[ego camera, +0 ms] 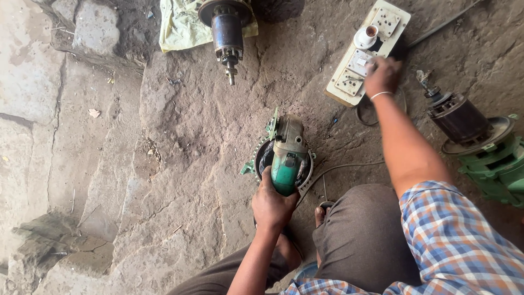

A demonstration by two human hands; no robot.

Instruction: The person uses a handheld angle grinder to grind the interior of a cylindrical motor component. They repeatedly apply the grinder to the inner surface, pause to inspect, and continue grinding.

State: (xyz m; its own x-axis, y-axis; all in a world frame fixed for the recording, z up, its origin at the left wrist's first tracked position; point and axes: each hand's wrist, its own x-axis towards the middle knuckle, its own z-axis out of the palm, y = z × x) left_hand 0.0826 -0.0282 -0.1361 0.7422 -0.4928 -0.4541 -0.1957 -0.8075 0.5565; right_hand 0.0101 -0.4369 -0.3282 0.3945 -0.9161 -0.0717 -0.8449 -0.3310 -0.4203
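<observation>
Dirt floor [180, 142] stretches under a squatting person. Left hand [271, 205] is clenched around the rear of a green angle grinder [288, 155], which rests over a round motor housing [262, 158] on the ground between the knees. Right hand [383, 75] reaches out to a cream switchboard [349, 82] lying on the floor, fingers pressed on it, grasping nothing. A cord [338, 169] runs from the grinder toward the board. A motor rotor [227, 30] lies on yellow cloth [177, 24] beyond; another motor part [469, 125] sits at right.
</observation>
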